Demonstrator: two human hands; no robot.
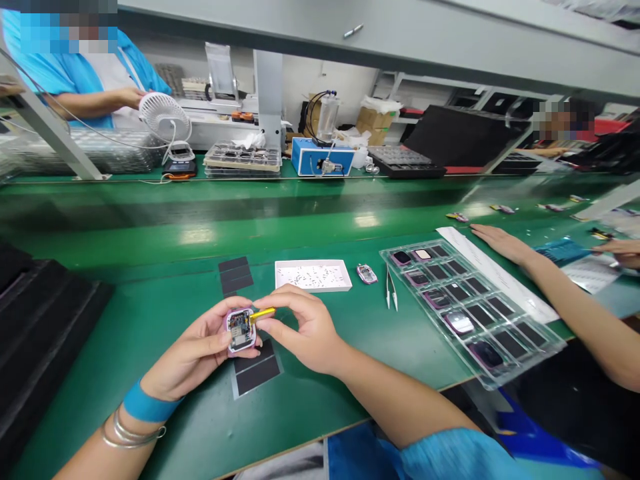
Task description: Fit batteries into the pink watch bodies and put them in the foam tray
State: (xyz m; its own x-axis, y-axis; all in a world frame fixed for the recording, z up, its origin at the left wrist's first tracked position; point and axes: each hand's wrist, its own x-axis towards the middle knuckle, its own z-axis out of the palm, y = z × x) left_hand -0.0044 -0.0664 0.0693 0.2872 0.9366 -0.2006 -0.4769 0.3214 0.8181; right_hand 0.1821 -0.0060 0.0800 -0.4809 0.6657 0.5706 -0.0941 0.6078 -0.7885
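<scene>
My left hand [213,337] is closed around an open watch case [241,329], its circuit parts facing up and its rim pale with a pink side. My right hand [305,327] pinches a narrow yellow strip [263,313] between thumb and forefinger. The strip's inner end meets the right edge of the watch case; whether it is fastened there I cannot tell. Below the case lies a sheet with dark rectangular pieces [257,377], partly covered by my left hand. Another dark sheet [236,272] lies just beyond.
A white box of tiny parts [314,288], a second open watch case [367,273] and white-tipped tweezers [391,290] lie ahead. At right stands a clear compartment tray [493,380] with watch parts. A co-worker's hand [503,245] rests beyond it. Black foam blocks [50,360] stand left.
</scene>
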